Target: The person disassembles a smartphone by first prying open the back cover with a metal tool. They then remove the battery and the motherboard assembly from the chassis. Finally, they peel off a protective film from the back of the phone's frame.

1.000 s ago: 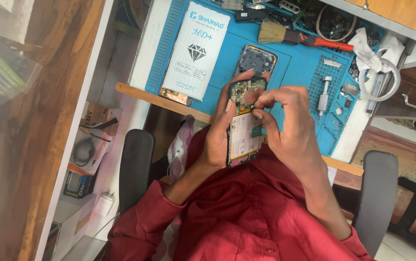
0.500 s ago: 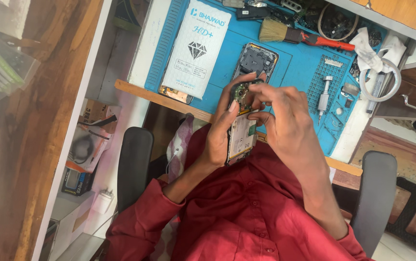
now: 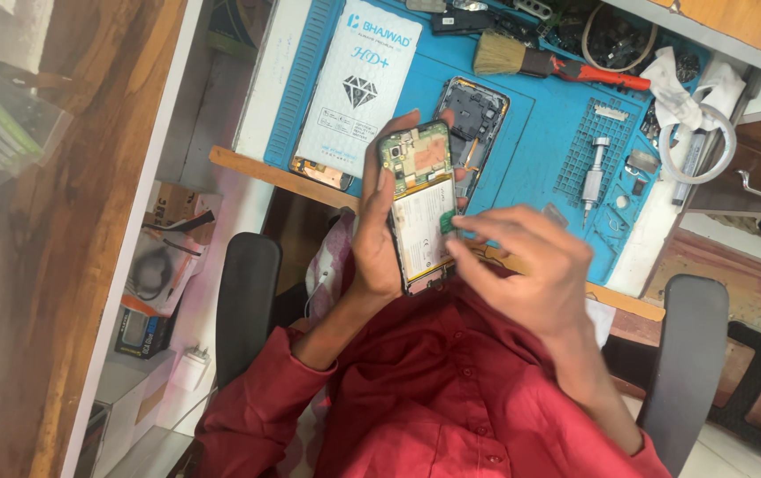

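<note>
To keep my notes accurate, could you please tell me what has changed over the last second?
The right hand slid from the top of the opened phone down to its middle, now pinching a small green part. The left hand keeps holding the phone; the back cover stays on the blue mat.

Blue work mat (image 3: 522, 150) spread over a white bench top (image 3: 261, 80), wooden strip (image 3: 283, 177) along its near edge. Black chair armrests (image 3: 248, 301) on either side, the second (image 3: 690, 354) at right. Wooden surface (image 3: 88, 177) at left. Cardboard boxes (image 3: 164, 265) and a white charger (image 3: 190, 367) below. Even, soft daylight throughout.
</note>
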